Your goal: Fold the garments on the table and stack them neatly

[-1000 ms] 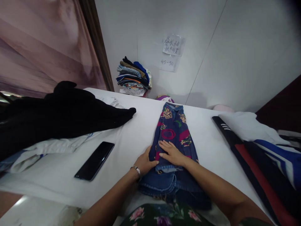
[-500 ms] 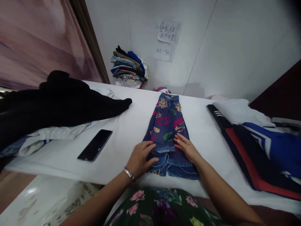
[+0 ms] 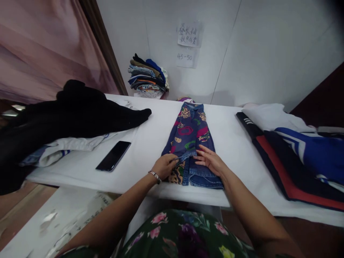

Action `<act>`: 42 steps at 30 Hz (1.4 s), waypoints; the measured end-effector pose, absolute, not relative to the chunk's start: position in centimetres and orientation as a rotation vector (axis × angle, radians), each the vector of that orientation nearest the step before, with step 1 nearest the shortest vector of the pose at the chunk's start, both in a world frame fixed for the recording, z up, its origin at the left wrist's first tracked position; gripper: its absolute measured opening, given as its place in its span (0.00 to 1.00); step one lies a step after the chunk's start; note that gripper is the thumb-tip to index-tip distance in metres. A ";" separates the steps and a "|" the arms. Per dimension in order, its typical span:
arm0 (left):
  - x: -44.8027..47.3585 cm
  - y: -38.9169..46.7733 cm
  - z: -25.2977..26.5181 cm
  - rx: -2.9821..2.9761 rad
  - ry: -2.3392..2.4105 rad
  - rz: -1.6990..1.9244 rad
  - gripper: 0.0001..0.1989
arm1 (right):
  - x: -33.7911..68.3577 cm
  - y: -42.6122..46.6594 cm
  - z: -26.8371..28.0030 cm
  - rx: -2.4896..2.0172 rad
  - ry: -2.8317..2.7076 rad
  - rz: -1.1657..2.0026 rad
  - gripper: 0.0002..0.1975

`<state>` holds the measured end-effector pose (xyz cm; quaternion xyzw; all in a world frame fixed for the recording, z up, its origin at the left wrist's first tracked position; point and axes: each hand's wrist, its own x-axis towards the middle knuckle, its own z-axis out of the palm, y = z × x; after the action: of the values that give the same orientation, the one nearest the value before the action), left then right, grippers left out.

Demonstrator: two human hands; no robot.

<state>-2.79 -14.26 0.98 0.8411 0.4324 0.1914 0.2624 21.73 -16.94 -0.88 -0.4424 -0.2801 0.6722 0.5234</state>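
Observation:
A patterned denim shirt (image 3: 185,130) lies lengthwise in front of me, folded narrow, its collar toward the wall. Pink, green and tan figures cover the dark blue cloth. My left hand (image 3: 166,165) is closed on the left part of the shirt's hem and holds it slightly raised, baring a tan-patterned layer underneath. On the right side of the shirt rests my right hand (image 3: 211,160), fingers stretched and apart, touching the cloth beside the raised hem.
A black phone (image 3: 113,156) lies left of the shirt, below a black garment (image 3: 80,111) over pale clothes. Navy-and-red clothing (image 3: 276,161), a blue garment (image 3: 319,154) and white cloth (image 3: 276,118) lie right. A folded clothes stack (image 3: 149,77) stands behind the white table (image 3: 228,132).
My left hand has closed on the hem and lifted it, uncovering the patterned layer below. My right hand stays on the shirt's right side. The view has shifted slightly.

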 end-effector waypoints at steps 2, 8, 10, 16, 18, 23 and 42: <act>-2.4 -14.8 1.0 2.223 1.217 0.626 0.13 | 21.9 -16.9 -0.9 -1.050 -0.707 1.565 0.26; -0.5 -17.6 -0.6 2.547 1.236 0.387 0.09 | 21.9 -16.4 -2.3 -1.246 -0.886 1.357 0.26; -0.4 -18.0 -0.8 2.564 1.250 0.383 0.08 | 21.8 -16.3 -2.9 -1.296 -0.996 1.297 0.27; -1.7 -16.3 1.2 2.473 1.162 0.469 0.11 | 20.8 -17.0 -2.6 -1.463 -1.523 0.657 0.22; -1.7 -14.8 1.9 2.499 1.168 0.552 0.13 | 20.3 -17.2 -1.7 -1.458 -1.662 0.528 0.22; -0.2 -11.3 0.6 2.654 1.120 0.426 0.26 | 19.1 -15.5 1.3 -1.366 -1.932 0.386 0.25; 0.0 -11.3 -2.3 2.578 1.091 0.280 0.33 | 20.5 -3.5 -4.4 -1.899 -2.094 0.449 0.35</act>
<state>0.04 -11.25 -2.33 0.9040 0.3827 0.0981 0.1635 20.47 -3.47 -4.38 -0.6569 -0.7245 0.1554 0.1393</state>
